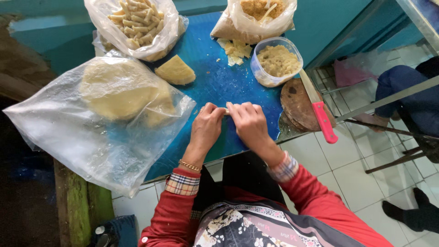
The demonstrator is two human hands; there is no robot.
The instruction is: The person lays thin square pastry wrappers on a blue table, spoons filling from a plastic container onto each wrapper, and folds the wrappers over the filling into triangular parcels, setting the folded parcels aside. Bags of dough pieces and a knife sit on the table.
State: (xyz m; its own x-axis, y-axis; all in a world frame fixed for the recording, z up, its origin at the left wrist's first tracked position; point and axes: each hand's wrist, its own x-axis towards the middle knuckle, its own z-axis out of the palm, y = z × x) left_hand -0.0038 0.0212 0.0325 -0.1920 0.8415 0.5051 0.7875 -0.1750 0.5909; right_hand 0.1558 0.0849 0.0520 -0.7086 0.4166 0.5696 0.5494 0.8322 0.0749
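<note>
The left hand and the right hand are meeting over the near part of the blue tabletop, fingers curled in and thumbs tucked close. Between them they are pinching a small roll of dough, only a pale sliver of which is showing between the fingertips. Both hands are closing tightly around that roll, and it is sitting just above the tabletop, near its front edge.

Taking the roll as the mark: left of it, a large clear bag is lying over the tabletop and hanging past its edge, with a big lump of pale dough inside. Right of the roll, a round wooden board is resting at the tabletop's corner, and a knife with a pink handle is lying across it. Beyond the roll and slightly right, a clear tub is holding a yellowish filling. Just left of the tub, small pale scraps are lying scattered. Beyond the roll to the left, a wedge of dough is lying bare on the tabletop. Farthest from the roll, a bag of finished rolls is sitting back left, and a bag of brown crumbs back right.
</note>
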